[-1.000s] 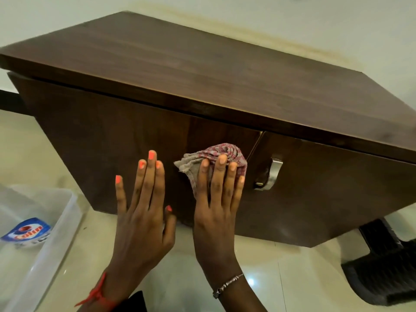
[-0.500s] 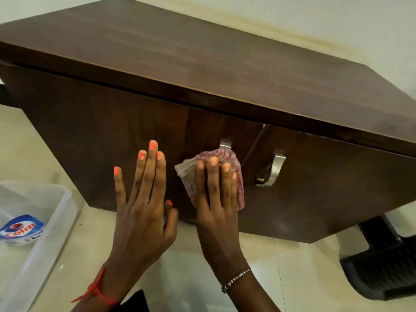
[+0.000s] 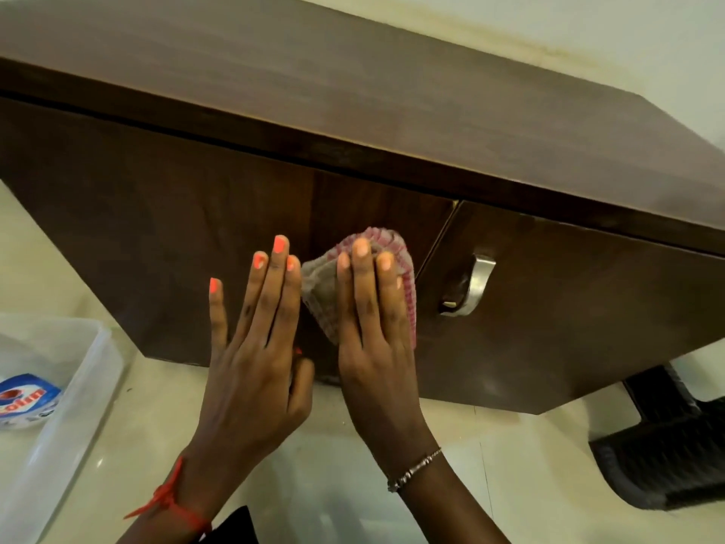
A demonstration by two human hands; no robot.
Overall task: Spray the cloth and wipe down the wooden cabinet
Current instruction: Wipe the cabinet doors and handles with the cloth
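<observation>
A dark wooden cabinet fills the upper view, with two front doors meeting at a seam. My right hand lies flat over a red-and-beige checked cloth, pressing it against the left door just beside the seam. The cloth's edges show above and left of my fingers. My left hand rests flat on the same door, fingers spread, touching the cloth's left edge. A blue-and-white spray bottle lies in a clear bin at the lower left.
A silver handle sits on the right door, close to my right hand. The clear plastic bin stands on the pale tiled floor at left. A black brush-like object lies on the floor at lower right.
My right hand slid the cloth down the door and slightly left, covering the left door's handle again. The left hand stayed flat on the door. The view moved closer.
</observation>
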